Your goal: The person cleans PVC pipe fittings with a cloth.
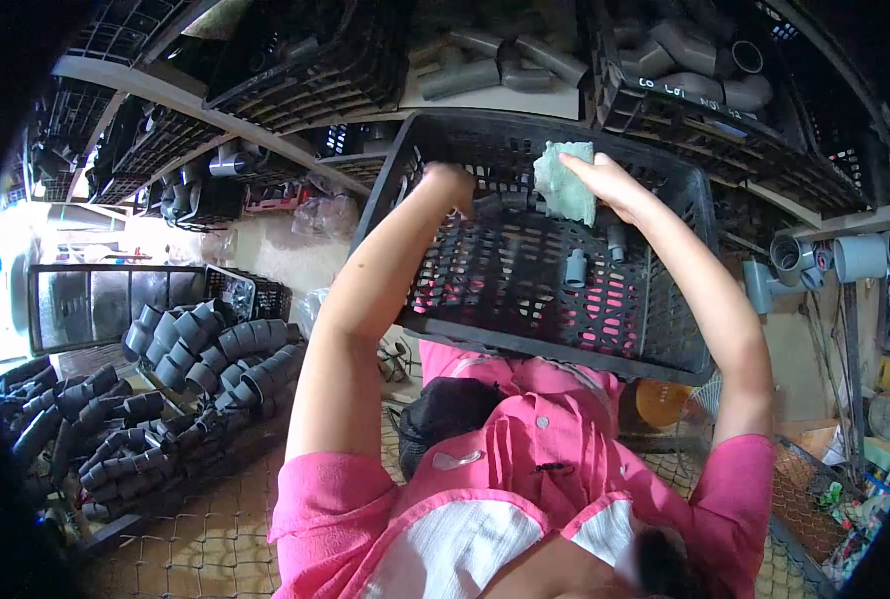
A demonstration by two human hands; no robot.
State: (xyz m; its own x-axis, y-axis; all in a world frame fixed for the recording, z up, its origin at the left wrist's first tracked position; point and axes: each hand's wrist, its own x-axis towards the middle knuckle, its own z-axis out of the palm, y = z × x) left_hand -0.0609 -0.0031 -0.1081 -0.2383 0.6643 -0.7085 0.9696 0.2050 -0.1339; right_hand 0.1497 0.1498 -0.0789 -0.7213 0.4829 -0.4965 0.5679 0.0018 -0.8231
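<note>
A black plastic crate (555, 354) with slotted walls is tilted in front of my body. My right hand (609, 188) pinches a pale green cloth (567, 185) at the far side of the crate. Inside the crate, my left hand (449, 188) is closed with fingers curled downward. Its fingertips are partly hidden, so what they hold cannot be made out. A dark grey pipe piece (500, 203) lies close to that hand. Two small grey pipe fittings rest on the crate floor, a lighter one (576, 268) and a darker one (616, 243).
Crates of grey pipe fittings (679, 75) fill the shelves ahead. Stacked grey fittings (215, 349) are piled low on the left. More large fittings (859, 260) hang or stand at right. Wire mesh (205, 544) lies below, and an orange round object (661, 402) sits under the crate's right side.
</note>
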